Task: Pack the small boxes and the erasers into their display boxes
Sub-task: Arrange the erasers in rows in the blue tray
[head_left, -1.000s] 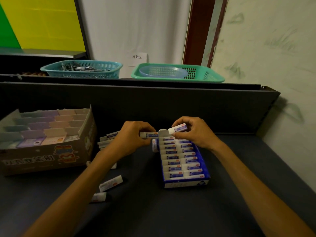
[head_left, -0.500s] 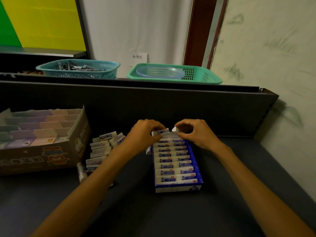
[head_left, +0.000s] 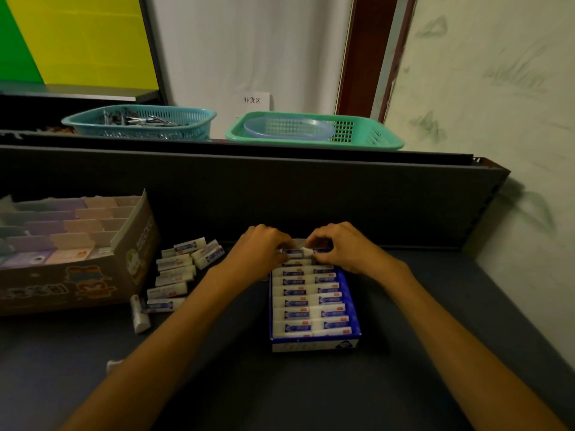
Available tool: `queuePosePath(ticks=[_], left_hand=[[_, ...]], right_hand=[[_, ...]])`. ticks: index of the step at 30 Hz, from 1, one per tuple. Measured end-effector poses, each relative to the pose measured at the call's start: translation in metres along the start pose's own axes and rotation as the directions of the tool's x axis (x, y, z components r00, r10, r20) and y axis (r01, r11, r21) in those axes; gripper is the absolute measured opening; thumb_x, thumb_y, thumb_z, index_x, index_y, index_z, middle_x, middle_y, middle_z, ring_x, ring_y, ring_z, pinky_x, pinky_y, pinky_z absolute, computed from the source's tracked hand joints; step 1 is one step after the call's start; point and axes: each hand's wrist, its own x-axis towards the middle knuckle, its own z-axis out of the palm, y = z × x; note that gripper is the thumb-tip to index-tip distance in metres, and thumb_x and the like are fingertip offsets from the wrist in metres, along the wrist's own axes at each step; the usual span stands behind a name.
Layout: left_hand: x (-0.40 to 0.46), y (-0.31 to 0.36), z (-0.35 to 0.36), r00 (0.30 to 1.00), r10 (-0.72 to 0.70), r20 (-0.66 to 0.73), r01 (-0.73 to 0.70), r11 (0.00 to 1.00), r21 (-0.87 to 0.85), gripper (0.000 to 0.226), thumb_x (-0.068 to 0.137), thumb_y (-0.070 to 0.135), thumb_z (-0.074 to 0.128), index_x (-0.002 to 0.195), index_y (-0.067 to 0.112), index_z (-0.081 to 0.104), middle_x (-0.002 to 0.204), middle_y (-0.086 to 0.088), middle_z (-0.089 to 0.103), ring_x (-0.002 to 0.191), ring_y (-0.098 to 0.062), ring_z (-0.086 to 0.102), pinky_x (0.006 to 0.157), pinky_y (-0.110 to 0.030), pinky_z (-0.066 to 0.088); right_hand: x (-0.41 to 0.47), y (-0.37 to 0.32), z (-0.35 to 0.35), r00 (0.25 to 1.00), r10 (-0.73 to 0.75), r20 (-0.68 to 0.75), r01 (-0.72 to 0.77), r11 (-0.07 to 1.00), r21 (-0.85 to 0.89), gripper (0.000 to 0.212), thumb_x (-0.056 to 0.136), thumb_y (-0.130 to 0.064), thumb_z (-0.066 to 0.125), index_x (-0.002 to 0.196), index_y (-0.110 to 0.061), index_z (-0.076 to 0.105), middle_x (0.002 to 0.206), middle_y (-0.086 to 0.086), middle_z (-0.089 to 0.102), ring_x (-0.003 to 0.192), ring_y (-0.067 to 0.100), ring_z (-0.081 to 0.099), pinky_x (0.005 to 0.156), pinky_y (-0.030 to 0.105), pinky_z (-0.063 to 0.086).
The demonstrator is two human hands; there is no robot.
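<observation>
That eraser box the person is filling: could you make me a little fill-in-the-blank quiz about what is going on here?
1. Both hands, left hand and right hand, work at the ____ end of the blue display box.
2. The erasers in it lie in ____ columns.
3. The loose erasers lie between that box and the ____ box.
4. The green basket holds a ____.

Missing words: far; two; cardboard; bowl
</observation>
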Motion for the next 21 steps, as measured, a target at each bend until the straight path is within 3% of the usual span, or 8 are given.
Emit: queuePosePath(ticks=[4,10,21], left_hand=[[0.0014,-0.0012,0.0002,1.000,-0.001,0.018,0.001,1.000,0.003,0.027,0.089,0.026,0.060,0.116,0.027,0.060,0.110,0.007,0.064,0.099,-0.008,0.058,0.088,-0.031,0.049],[0.0010,0.0007,-0.0001,0.999,0.003,0.032,-0.003,1.000,-0.006,0.026,0.090,0.028,0.059,0.116,0.026,0.061,0.110,0.006,0.064,0.098,-0.008,0.059,0.087,-0.031,0.050],[-0.0016,0.0035,-0.0008,0.999,0.013,0.042,-0.011,1.000,-0.028,0.028,0.089,0.026,0.061,0.117,0.024,0.061,0.111,0.005,0.064,0.096,-0.007,0.059,0.085,-0.028,0.051]], right_hand=[[-0.0007,0.0001,-0.0010,1.000,-0.010,0.006,0.010,1.000,-0.002,0.026,0.088,-0.021,0.064,0.114,-0.024,0.064,0.113,-0.010,0.059,0.097,-0.003,0.049,0.075,0.013,0.040],[-0.0012,0.0010,-0.0013,1.000,0.008,0.002,-0.008,1.000,0.027,0.025,0.088,-0.023,0.064,0.113,-0.022,0.066,0.115,-0.006,0.064,0.097,-0.004,0.051,0.068,0.008,0.039],[-0.0018,-0.0024,0.0028,1.000,0.019,-0.012,-0.019,0.999,0.042,0.026,0.087,-0.018,0.065,0.113,-0.023,0.064,0.113,-0.006,0.065,0.102,0.002,0.057,0.082,0.016,0.044]])
